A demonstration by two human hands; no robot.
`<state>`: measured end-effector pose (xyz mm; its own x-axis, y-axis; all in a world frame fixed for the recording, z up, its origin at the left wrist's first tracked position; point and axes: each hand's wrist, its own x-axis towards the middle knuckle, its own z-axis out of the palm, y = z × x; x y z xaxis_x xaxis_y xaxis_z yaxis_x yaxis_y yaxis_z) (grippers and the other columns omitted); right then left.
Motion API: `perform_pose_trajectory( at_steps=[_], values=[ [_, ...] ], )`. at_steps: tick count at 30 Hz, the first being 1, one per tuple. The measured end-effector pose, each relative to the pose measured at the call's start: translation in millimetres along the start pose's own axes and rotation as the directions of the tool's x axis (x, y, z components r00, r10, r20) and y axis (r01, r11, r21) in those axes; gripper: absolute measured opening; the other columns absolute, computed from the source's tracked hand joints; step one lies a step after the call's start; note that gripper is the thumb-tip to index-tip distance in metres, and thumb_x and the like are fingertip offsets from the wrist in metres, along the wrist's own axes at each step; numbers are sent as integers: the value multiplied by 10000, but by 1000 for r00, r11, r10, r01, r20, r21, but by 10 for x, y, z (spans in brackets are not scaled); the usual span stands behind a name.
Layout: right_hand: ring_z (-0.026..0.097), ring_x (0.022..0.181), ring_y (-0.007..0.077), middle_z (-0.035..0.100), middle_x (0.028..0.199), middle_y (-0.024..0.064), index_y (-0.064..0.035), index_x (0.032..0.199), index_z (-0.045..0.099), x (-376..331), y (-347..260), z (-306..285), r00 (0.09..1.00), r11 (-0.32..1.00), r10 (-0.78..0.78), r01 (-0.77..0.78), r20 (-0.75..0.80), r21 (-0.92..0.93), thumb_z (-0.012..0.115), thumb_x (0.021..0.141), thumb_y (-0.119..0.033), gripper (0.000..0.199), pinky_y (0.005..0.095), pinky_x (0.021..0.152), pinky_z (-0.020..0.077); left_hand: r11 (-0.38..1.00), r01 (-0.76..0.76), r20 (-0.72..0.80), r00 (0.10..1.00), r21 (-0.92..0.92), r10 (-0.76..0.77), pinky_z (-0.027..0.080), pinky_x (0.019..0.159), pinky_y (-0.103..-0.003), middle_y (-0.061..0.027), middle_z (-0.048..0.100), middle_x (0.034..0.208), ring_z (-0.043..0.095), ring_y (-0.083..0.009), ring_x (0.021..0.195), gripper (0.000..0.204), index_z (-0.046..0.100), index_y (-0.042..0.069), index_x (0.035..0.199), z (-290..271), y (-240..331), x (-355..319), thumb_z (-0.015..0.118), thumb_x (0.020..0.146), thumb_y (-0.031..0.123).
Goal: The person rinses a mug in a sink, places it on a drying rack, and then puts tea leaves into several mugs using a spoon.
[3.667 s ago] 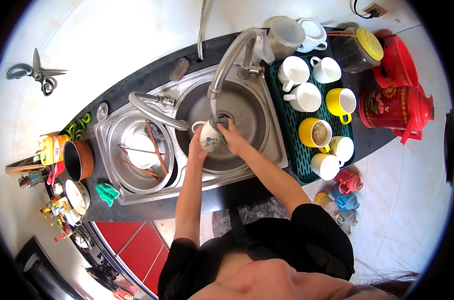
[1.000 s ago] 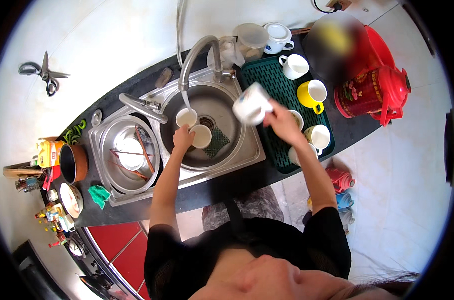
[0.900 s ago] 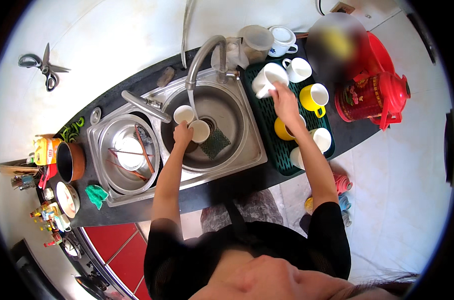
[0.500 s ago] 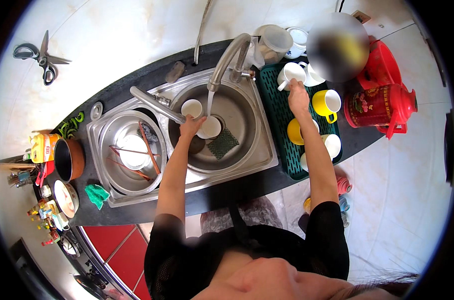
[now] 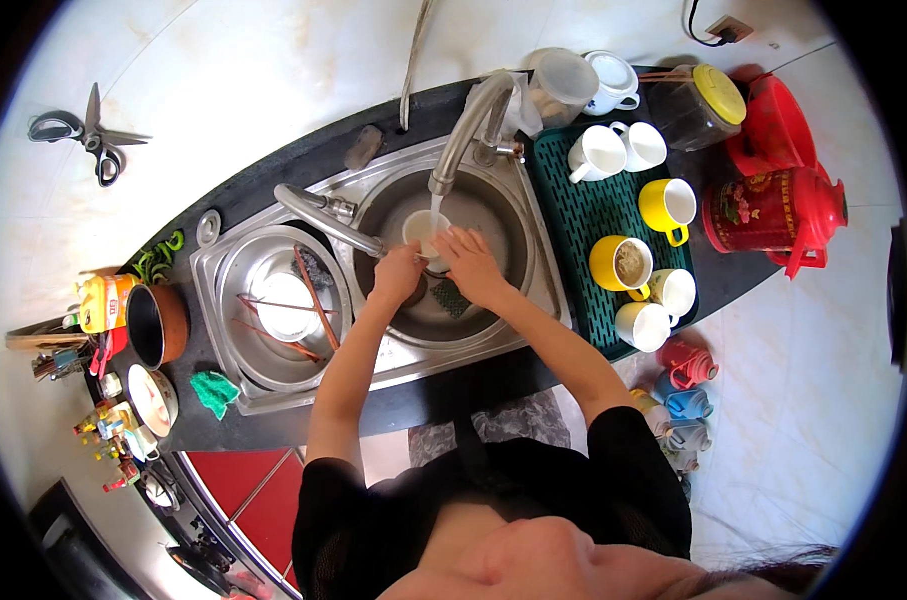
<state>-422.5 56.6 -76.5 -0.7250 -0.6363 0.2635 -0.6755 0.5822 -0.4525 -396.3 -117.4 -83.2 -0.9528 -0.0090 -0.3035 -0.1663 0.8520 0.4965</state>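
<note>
Gripping a white cup [image 5: 419,228] beyond the left hand [image 5: 400,270], holding the right hand [image 5: 473,268] open beside it, working below a gooseneck faucet [image 5: 463,129], with a drain tray [image 5: 568,208] rightward.

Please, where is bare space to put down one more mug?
The tray is bare between the back left white mug and the nearer yellow mug. The counter in front of the sink looks bare. Crowded: below the running tap, by left hand, right hand and pale cup.

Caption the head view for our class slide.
Left hand and right hand at a pale cup under the running tap.
</note>
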Motion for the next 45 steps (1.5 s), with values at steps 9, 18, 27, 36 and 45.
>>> perform_pose_trajectory(
  at_steps=[9,18,27,36,45],
  values=[
    [574,713,329,580,742,193,18,849,553,-45,-137,440,863,586,407,-498,299,639,589,753,-137,185,381,647,425,291,197,99,942,-936,-320,477,739,-438,-115,409,1219,493,-290,1033,438,367,119,1184,210,-81,-291,567,814,242],
    [539,937,224,540,994,140,-1,1088,467,-499,112,795,852,608,338,-523,401,598,626,759,-163,399,298,802,426,188,113,21,903,-976,-430,444,789,-418,-83,473,1135,455,-256,1053,520,399,118,1194,378,-263,-261,646,760,264],
    [423,1009,459,328,1213,190,-172,1235,388,-410,-10,1148,472,865,500,-232,727,-445,552,814,-262,461,575,726,445,940,43,-552,800,-339,-236,354,830,-421,-138,493,1125,431,-298,1079,583,506,85,1107,50,-196,-414,767,613,250],
    [518,843,342,510,904,145,-35,891,479,-171,389,169,769,932,133,-312,625,186,525,615,80,303,411,661,415,-482,190,372,872,-855,-317,432,767,-380,-35,468,1155,473,-214,1022,421,429,204,1165,414,-297,-187,556,808,388],
    [543,926,344,501,1045,231,8,1171,361,132,-11,-74,922,563,200,-385,331,732,550,665,-7,540,369,803,419,-552,249,424,879,-796,-216,446,790,-359,-66,540,1050,530,-229,926,428,494,112,1103,813,-232,96,563,801,408]
  ],
)
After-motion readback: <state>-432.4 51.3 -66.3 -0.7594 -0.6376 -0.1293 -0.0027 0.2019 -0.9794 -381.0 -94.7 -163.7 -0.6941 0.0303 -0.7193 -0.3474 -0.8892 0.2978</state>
